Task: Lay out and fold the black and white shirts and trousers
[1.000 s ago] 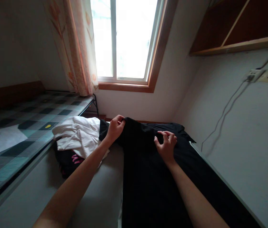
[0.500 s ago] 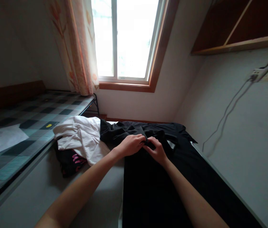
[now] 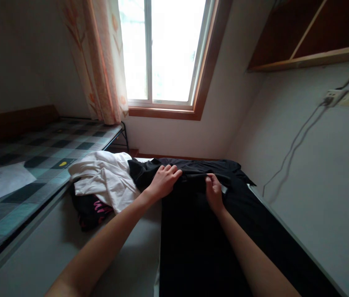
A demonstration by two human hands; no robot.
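A black garment (image 3: 193, 175) lies rumpled at the far end of a black cloth (image 3: 205, 243) spread over the white surface. My left hand (image 3: 165, 180) is closed on the garment's near edge, fingers curled over the fabric. With thumb and fingers pinched, my right hand (image 3: 214, 192) grips the same edge farther right. The fabric stretches between the two hands. What kind of garment it is, I cannot tell. Left of it, a crumpled white garment (image 3: 106, 177) touches its end and partly covers a black one with pink lettering (image 3: 95, 212).
On the left stands a bed with a checked mattress (image 3: 78, 136), a sheet of paper (image 3: 3, 183) on it. A curtained window (image 3: 174, 53) is ahead. At right are a wall shelf (image 3: 313, 60) and a socket with a hanging cable (image 3: 292, 148).
My hands were together at the fabric and are now apart. The left moved left and the right moved slightly right, drawing the black garment's edge out between them.
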